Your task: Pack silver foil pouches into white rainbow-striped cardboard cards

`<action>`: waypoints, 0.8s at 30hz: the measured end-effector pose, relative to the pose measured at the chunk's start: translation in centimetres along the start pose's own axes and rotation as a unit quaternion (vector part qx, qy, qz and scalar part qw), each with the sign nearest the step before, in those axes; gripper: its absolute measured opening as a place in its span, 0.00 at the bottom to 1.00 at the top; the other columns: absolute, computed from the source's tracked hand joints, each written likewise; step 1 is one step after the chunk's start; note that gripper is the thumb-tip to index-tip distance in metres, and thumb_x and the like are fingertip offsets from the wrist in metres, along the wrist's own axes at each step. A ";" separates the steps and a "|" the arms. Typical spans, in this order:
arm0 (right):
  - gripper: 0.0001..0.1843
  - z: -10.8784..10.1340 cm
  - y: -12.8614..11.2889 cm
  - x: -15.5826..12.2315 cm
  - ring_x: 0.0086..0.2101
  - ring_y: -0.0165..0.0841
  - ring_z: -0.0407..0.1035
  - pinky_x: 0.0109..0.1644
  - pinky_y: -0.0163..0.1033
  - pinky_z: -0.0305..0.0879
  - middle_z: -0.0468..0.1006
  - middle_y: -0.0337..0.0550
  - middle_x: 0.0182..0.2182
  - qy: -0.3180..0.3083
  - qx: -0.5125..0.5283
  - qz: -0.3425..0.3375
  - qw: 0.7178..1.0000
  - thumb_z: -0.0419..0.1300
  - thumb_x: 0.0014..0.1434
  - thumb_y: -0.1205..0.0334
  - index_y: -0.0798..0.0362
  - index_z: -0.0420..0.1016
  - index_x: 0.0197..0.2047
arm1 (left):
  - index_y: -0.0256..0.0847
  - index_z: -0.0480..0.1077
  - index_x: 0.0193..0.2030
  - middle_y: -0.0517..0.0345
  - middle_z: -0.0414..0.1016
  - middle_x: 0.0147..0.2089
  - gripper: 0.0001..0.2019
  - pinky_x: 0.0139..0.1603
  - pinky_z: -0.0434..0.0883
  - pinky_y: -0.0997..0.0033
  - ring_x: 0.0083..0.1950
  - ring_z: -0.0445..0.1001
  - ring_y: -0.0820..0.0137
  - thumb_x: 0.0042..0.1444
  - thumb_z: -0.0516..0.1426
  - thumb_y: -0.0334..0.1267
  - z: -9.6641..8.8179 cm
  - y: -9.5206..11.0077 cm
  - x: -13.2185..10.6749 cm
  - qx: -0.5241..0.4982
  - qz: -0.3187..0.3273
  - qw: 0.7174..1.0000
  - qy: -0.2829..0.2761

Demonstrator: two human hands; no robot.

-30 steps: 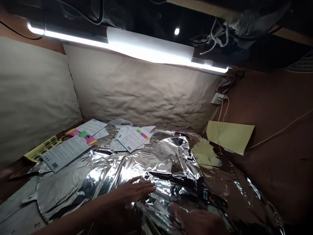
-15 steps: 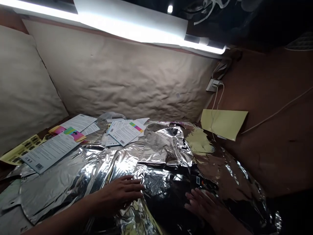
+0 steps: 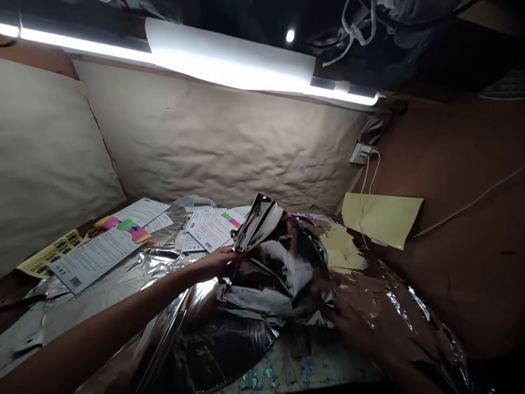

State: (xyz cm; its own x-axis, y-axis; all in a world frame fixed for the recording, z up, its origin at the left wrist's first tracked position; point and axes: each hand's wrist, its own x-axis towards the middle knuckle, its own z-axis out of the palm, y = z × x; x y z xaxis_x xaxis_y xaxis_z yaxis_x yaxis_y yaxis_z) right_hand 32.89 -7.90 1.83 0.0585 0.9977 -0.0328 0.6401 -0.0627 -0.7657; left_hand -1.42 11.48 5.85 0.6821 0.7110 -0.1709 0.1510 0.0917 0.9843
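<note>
Reaching forward, left hand pinches the raised foil sheet; right hand blurred, grip unclear

Raised foil fold: centre, on foil sheeting that covers the bench.
Left hand: at its 9 o'clock, gripping its edge.
Right hand: 4 o'clock, blurred.
Leaflet stack: 10 o'clock, just behind.
Large leaflet: 9 o'clock, well apart.
Label sheet: left of that.
Paper sheet: 2 o'clock, against the wall.
Wall socket: above it.
</note>
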 end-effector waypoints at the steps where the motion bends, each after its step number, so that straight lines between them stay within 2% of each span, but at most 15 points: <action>1: 0.28 0.1 0.0 0.9 0.22 0.32 0.63 0.27 0.36 0.60 0.68 0.39 0.18 -0.001 0.030 0.038 0.999 0.52 0.58 0.36 0.52 0.66 0.21 | 0.37 0.69 0.30 0.61 0.68 0.26 0.22 0.28 0.65 0.74 0.28 0.68 0.71 0.52 0.61 0.59 -0.1 0.0 1.2 -0.006 -0.015 1.000 -0.007; 4: 0.29 0.2 -0.4 2.7 0.21 0.28 0.55 0.28 0.36 0.53 0.60 0.35 0.16 -0.029 0.116 0.117 0.986 0.58 0.49 0.33 0.51 0.58 0.18 | 0.38 0.67 0.29 0.61 0.69 0.26 0.21 0.28 0.67 0.72 0.28 0.70 0.70 0.46 0.66 0.55 -0.6 -0.7 3.0 -0.020 -0.055 0.998 -0.025; 7: 0.26 0.2 -0.7 3.2 0.22 0.28 0.54 0.29 0.36 0.52 0.61 0.35 0.18 -0.041 0.137 0.137 0.980 0.60 0.46 0.36 0.51 0.61 0.20 | 0.38 0.67 0.32 0.61 0.71 0.28 0.22 0.32 0.70 0.70 0.29 0.73 0.69 0.36 0.71 0.46 -0.6 -1.9 2.6 -0.029 -0.071 0.997 -0.013; 9: 0.25 0.3 -0.8 3.1 0.23 0.28 0.55 0.29 0.36 0.51 0.62 0.36 0.19 -0.045 0.147 0.146 0.977 0.61 0.44 0.37 0.51 0.63 0.22 | 0.38 0.68 0.38 0.62 0.72 0.29 0.25 0.34 0.71 0.69 0.30 0.73 0.69 0.35 0.71 0.43 -0.2 -2.7 1.9 -0.033 -0.062 0.997 0.012; 11: 0.25 0.4 -0.8 2.9 0.24 0.29 0.55 0.29 0.36 0.51 0.62 0.36 0.19 -0.045 0.154 0.146 0.976 0.61 0.44 0.37 0.51 0.64 0.23 | 0.40 0.65 0.51 0.62 0.73 0.35 0.33 0.37 0.72 0.68 0.34 0.74 0.68 0.36 0.70 0.40 0.1 -3.5 1.2 -0.037 -0.040 0.997 0.051; 14: 0.23 0.6 -0.7 2.8 0.24 0.30 0.56 0.30 0.36 0.51 0.64 0.37 0.21 -0.032 0.169 0.138 0.975 0.62 0.44 0.39 0.52 0.66 0.25 | 0.45 0.45 0.69 0.56 0.73 0.46 0.50 0.43 0.72 0.65 0.41 0.75 0.66 0.43 0.68 0.39 0.2 -4.4 0.6 -0.007 -0.006 0.993 0.119; 17: 0.22 0.8 -0.3 3.0 0.24 0.29 0.57 0.30 0.37 0.53 0.65 0.37 0.21 -0.015 0.175 0.140 0.975 0.62 0.45 0.40 0.52 0.67 0.26 | 0.43 0.30 0.74 0.46 0.70 0.53 0.51 0.49 0.72 0.56 0.45 0.76 0.60 0.54 0.62 0.46 0.1 -4.3 0.1 0.113 0.015 0.981 0.155; 19: 0.22 1.1 0.0 3.3 0.24 0.29 0.58 0.31 0.37 0.55 0.66 0.37 0.21 -0.003 0.171 0.145 0.975 0.62 0.44 0.40 0.53 0.67 0.26 | 0.40 0.28 0.74 0.37 0.65 0.60 0.50 0.56 0.68 0.48 0.55 0.72 0.52 0.58 0.58 0.49 0.6 -3.5 -0.4 0.240 0.041 0.953 0.180; 21: 0.23 1.2 0.3 3.4 0.24 0.30 0.61 0.31 0.37 0.57 0.68 0.37 0.21 -0.003 0.169 0.144 0.975 0.63 0.44 0.40 0.54 0.69 0.27 | 0.41 0.32 0.75 0.34 0.53 0.69 0.46 0.64 0.59 0.42 0.68 0.59 0.46 0.60 0.57 0.50 1.6 -2.6 -0.9 0.378 0.109 0.893 0.217; 22: 0.24 1.1 0.4 3.4 0.24 0.31 0.62 0.31 0.38 0.58 0.69 0.38 0.21 -0.007 0.167 0.140 0.976 0.63 0.44 0.39 0.54 0.70 0.28 | 0.43 0.35 0.75 0.37 0.47 0.73 0.42 0.67 0.53 0.42 0.72 0.51 0.46 0.62 0.55 0.49 2.4 -2.3 -1.1 0.439 0.150 0.859 0.217; 23: 0.25 0.8 0.3 3.4 0.25 0.33 0.65 0.32 0.38 0.60 0.72 0.40 0.22 -0.012 0.158 0.129 0.979 0.62 0.45 0.39 0.55 0.71 0.29 | 0.45 0.40 0.75 0.41 0.43 0.75 0.39 0.70 0.48 0.43 0.74 0.45 0.47 0.63 0.54 0.50 3.2 -2.1 -1.3 0.489 0.181 0.831 0.196; 24: 0.25 0.4 0.1 3.2 0.27 0.35 0.68 0.33 0.39 0.62 0.74 0.42 0.25 -0.013 0.136 0.115 0.984 0.61 0.47 0.39 0.55 0.72 0.31 | 0.47 0.44 0.74 0.45 0.41 0.76 0.35 0.71 0.45 0.44 0.75 0.41 0.49 0.64 0.52 0.51 4.0 -2.2 -1.4 0.527 0.190 0.814 0.153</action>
State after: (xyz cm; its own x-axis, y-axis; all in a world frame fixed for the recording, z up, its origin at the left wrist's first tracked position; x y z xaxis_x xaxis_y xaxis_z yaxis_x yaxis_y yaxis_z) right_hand 32.82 -4.74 1.34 0.1559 0.9582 -0.2400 0.3834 -0.2827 -0.8792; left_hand 0.11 7.51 3.72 0.6363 0.7044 0.3146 0.6116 -0.7092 0.3508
